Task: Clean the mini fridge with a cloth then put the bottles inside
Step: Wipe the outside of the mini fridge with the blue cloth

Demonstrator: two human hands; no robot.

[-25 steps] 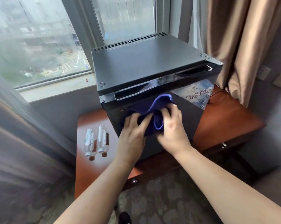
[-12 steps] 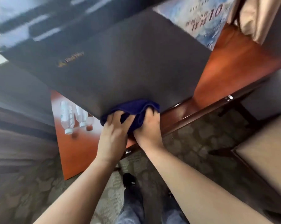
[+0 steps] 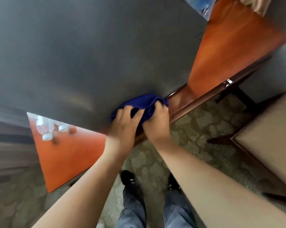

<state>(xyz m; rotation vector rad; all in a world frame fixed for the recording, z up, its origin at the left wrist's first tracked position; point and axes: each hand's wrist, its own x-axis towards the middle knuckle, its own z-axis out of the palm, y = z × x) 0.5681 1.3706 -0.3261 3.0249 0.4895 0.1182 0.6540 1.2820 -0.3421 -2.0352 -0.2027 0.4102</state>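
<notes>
Pressing a bunched blue terry cloth [image 3: 139,104] against the matte dark-grey fridge door [image 3: 93,55], left hand [image 3: 122,127] and right hand [image 3: 157,124] both grip it; no writing legible.

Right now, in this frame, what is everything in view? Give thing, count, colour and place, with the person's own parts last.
mini fridge: one, dark grey, on the table, door shut
cloth: one, blue, pressed against the fridge door's lower edge
bottles: two, clear with white caps, lying on the table left of the fridge
table: one, reddish-brown wood, under the fridge
chair: one, beige seat, dark frame, at right
carpet: patterned grey-green floor
left hand: gripping the cloth
right hand: gripping the cloth
shoes: two, black, on the carpet
</notes>
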